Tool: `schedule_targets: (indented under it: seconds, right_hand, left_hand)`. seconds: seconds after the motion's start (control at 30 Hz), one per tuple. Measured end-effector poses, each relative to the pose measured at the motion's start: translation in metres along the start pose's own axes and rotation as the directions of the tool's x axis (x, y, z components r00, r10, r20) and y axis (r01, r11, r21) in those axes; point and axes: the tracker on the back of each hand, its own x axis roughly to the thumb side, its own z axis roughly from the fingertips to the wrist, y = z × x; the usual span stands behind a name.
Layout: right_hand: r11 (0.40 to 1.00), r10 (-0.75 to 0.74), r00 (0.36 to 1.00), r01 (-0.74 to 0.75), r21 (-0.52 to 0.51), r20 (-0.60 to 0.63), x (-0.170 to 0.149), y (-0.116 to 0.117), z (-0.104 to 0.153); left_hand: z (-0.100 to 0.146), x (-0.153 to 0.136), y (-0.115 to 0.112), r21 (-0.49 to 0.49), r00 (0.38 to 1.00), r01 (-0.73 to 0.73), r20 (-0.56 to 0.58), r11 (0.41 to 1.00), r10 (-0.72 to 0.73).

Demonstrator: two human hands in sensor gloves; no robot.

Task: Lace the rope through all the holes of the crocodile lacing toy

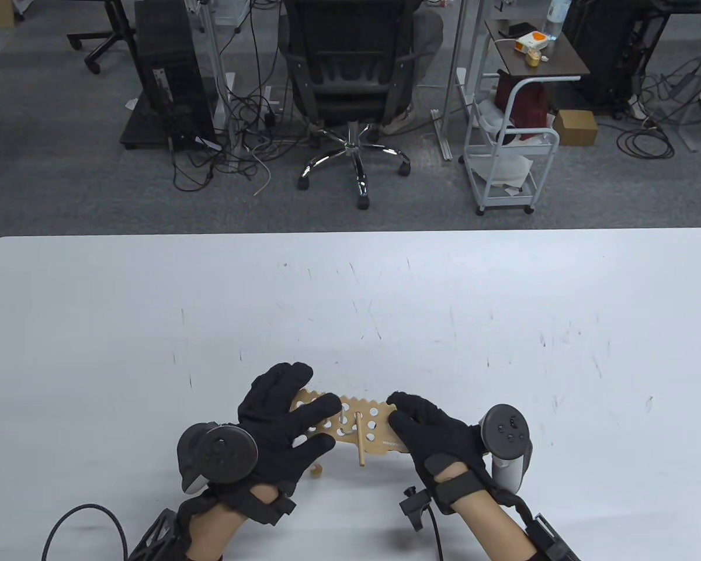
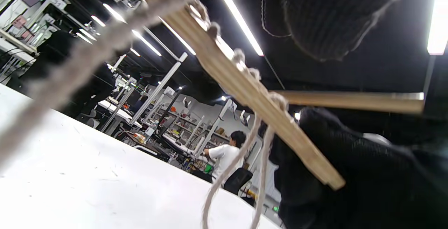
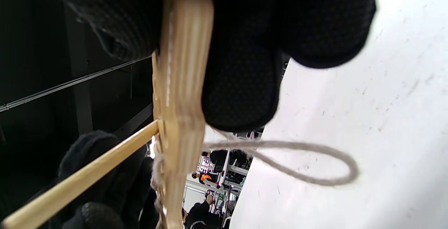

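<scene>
The wooden toy [image 1: 359, 423] is held just above the table [image 1: 350, 304] near its near edge, between the two hands. Its scalloped far edge faces the open tabletop. A wooden needle [image 1: 359, 439] sticks up through one of the middle holes and leans toward the person. The rope [image 2: 241, 159] runs along holes at the board's edge and hangs below it in loops; in the right wrist view one loop [image 3: 308, 162] lies on the table under the toy. The left hand [image 1: 283, 418] holds the toy's left end, fingers spread flat over its top. The right hand [image 1: 429, 432] grips the right end, fingers curled over the top and thumb beneath. Beyond the toy the white table runs wide and bare to its far edge and both sides.
</scene>
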Motion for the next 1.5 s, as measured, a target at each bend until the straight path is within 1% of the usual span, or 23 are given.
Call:
schedule_targets:
  seconds: [0.27,0.57,0.7,0.97,1.5]
  right_hand:
    - [0.999,0.037,0.999,-0.037,0.040,-0.003,0.000,0.009,0.003]
    - [0.994,0.041,0.999,-0.042,0.102,0.003,-0.002,0.018,0.004]
    - [0.992,0.057,0.998,-0.058,0.108,0.011,-0.002,0.019,0.004]
    - [0.993,0.077,0.997,-0.078,0.084,0.015,-0.003,0.015,0.002]
    - [0.995,0.095,0.995,-0.095,0.016,-0.005,-0.007,0.000,-0.004]
  left_hand:
    - [0.001,0.015,-0.011,-0.045,0.991,0.123,0.062,0.991,-0.120]
    - [0.000,0.019,-0.020,-0.100,0.986,0.148,0.088,0.984,-0.140]
    - [0.000,0.019,-0.022,-0.110,0.986,0.150,0.091,0.983,-0.140]
    - [0.001,0.017,-0.015,-0.051,0.990,0.114,0.085,0.992,-0.109]
    - [0.000,-0.004,0.005,0.029,0.992,0.127,-0.016,0.992,-0.126]
